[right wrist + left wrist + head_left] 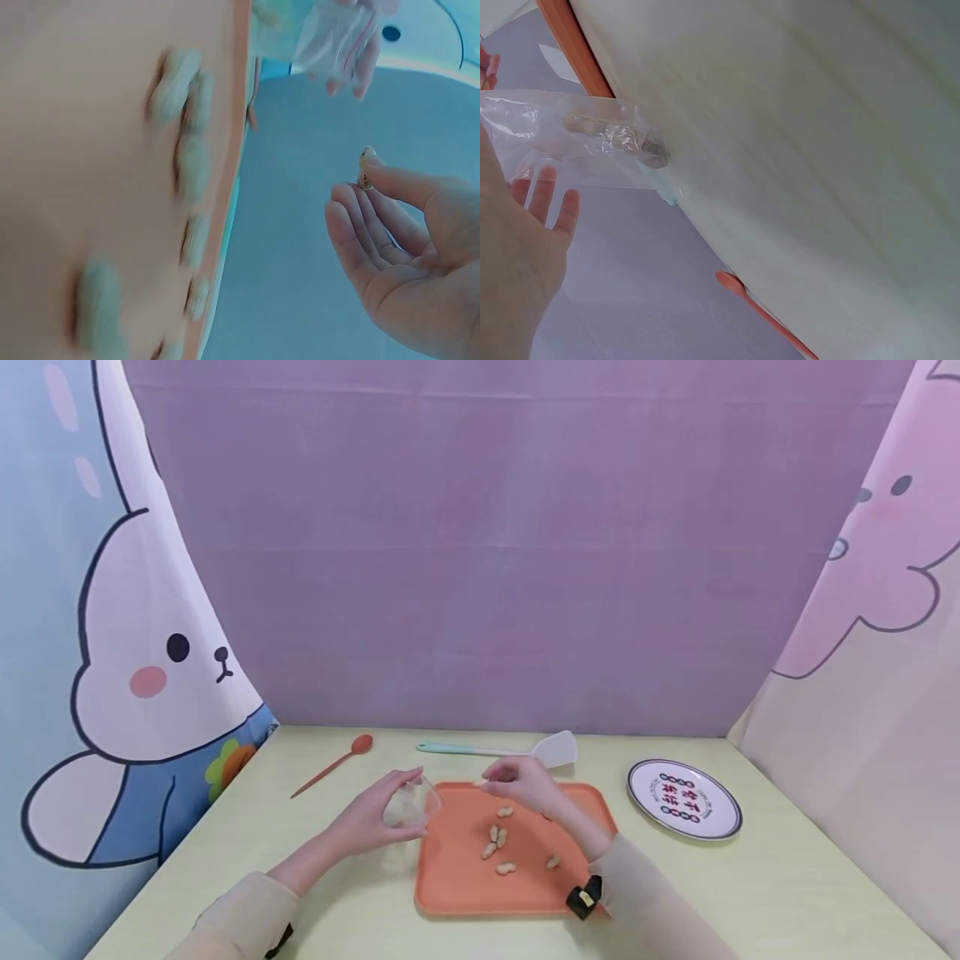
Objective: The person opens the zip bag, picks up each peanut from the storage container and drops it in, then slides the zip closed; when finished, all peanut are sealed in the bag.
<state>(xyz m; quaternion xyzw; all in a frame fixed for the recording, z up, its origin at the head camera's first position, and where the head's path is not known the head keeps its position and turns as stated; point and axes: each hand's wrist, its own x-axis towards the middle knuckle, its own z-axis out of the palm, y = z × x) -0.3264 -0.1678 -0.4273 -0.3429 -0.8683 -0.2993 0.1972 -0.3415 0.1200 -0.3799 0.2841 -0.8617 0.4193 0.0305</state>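
Observation:
My left hand [375,814] grips a clear plastic bag [411,803] at the left edge of the orange tray [457,893]. A few peanuts [592,126] show through the bag's lower part in the left wrist view. Above the tray's far side, my right hand [525,783] pinches one peanut [365,169] between thumb and fingertips, a little right of the bag. Several unshelled peanuts [506,867] lie scattered on the tray, some in a cluster near its middle. The right forearm covers part of the tray's right side.
Behind the tray lies a spatula [555,750] with a pale green handle. A red-orange spoon [362,744] rests at the back left. To the right sits a white plate [684,799] with a dark rim and printed characters. A purple curtain [480,560] hangs behind the table.

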